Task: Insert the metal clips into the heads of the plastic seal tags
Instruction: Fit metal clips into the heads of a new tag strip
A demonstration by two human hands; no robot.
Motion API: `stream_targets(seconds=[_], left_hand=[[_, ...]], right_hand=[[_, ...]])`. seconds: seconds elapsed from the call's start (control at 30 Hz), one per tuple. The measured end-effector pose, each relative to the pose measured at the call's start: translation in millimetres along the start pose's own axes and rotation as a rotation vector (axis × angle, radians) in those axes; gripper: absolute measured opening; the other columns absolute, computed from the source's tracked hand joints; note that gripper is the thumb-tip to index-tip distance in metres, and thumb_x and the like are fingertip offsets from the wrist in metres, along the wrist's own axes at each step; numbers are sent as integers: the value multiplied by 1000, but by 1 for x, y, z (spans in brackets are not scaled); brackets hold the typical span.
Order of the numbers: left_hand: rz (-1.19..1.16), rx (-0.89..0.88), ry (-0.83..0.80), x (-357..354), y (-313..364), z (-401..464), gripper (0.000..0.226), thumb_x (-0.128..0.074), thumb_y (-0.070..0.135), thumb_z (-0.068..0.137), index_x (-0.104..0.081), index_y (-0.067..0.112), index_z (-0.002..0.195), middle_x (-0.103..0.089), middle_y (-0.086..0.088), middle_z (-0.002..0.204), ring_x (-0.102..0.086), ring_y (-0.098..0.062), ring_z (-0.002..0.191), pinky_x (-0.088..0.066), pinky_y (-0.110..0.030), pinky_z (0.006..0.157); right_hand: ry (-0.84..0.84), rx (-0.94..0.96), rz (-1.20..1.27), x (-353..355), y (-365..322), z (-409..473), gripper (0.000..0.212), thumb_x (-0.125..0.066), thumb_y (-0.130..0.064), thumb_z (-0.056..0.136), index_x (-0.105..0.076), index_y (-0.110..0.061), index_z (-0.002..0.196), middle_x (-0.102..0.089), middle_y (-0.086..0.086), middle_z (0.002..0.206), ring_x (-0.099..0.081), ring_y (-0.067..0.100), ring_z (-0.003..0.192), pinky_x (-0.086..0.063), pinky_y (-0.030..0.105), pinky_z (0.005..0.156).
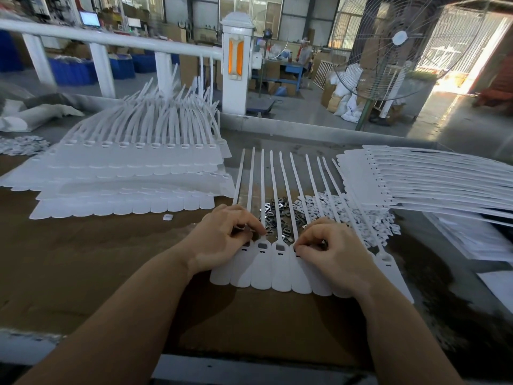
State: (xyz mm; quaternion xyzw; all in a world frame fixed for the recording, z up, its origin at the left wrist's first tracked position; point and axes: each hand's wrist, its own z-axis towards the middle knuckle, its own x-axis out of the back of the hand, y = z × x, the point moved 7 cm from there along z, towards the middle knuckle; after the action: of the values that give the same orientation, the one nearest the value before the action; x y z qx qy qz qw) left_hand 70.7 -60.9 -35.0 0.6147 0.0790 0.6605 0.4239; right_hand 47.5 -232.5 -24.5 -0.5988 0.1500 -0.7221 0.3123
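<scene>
A joined strip of white plastic seal tags (266, 270) lies flat before me, tails pointing away. Two heads in the middle show dark clips (262, 246) seated in them. Just beyond the strip sits a heap of loose metal clips (273, 215). My left hand (224, 240) rests on the strip's left end, fingers curled, thumb and forefinger pinching something small at a tag head. My right hand (330, 250) lies over the strip's right part with curled fingers pinching a small piece at another head; what each pinches is too small to tell for sure.
Tall stacks of tag strips (133, 168) lie at the left, another stack (416, 179) at the right. A pile of small white caps (349, 215) sits beside the clips, one stray cap (168, 217) at the left. A standing fan (394, 45) is behind the table.
</scene>
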Motion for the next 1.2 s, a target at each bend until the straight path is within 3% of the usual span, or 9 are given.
stream_targets(seconds=[0.17, 0.33, 0.43, 0.6, 0.77, 0.93, 1.2], left_hand=[[0, -1, -4, 0, 0, -1, 31, -54, 13, 92, -61, 43, 91, -55, 21, 96, -47, -7, 101, -41, -30, 92], [0, 1, -1, 0, 1, -1, 31, -54, 12, 92, -61, 43, 91, -54, 23, 96, -47, -6, 100, -39, -28, 91], [-2, 3, -5, 0, 1, -1, 30, -54, 13, 92, -61, 42, 91, -54, 23, 96, -46, -6, 101, -39, -28, 92], [2, 3, -9, 0, 1, -1, 30, -54, 13, 92, -61, 42, 92, -54, 22, 97, -46, -7, 101, -39, -28, 92], [-1, 0, -5, 0, 2, -2, 29, -54, 12, 92, -62, 40, 92, -55, 20, 97, -47, -7, 101, -39, -28, 92], [-15, -1, -10, 0, 3, -2, 32, -54, 12, 92, -60, 43, 89, -55, 21, 96, -47, -8, 102, -39, -27, 93], [-4, -1, -4, 0, 2, -1, 34, -54, 11, 92, -60, 44, 89, -55, 21, 97, -47, -7, 102, -38, -25, 91]], right_hand=[[-14, 3, -37, -3, 2, 0, 12, -62, -20, 87, -63, -27, 77, -57, -13, 85, -54, 7, 87, -43, 27, 83], [50, -36, 43, 0, 7, 0, 11, -58, -19, 90, -64, -24, 83, -59, -15, 81, -54, 0, 78, -38, 10, 67], [90, -70, 93, 3, 10, -1, 13, -59, -12, 88, -65, -22, 83, -58, -14, 76, -51, -2, 68, -38, 7, 59], [141, -79, 112, 8, 9, -2, 28, -55, 1, 83, -62, -26, 77, -59, -11, 77, -53, 3, 68, -38, 6, 58], [121, -33, 104, 8, 4, -2, 39, -52, 15, 74, -65, -18, 56, -59, -7, 81, -54, 1, 76, -38, 6, 63], [134, 84, 13, 7, -8, -6, 39, -49, 16, 77, -74, -11, 64, -57, -12, 82, -53, 9, 88, -45, 27, 78], [118, 185, -126, 5, -17, -7, 33, -53, 16, 74, -76, -7, 71, -57, -8, 83, -53, 18, 90, -43, 37, 84]])
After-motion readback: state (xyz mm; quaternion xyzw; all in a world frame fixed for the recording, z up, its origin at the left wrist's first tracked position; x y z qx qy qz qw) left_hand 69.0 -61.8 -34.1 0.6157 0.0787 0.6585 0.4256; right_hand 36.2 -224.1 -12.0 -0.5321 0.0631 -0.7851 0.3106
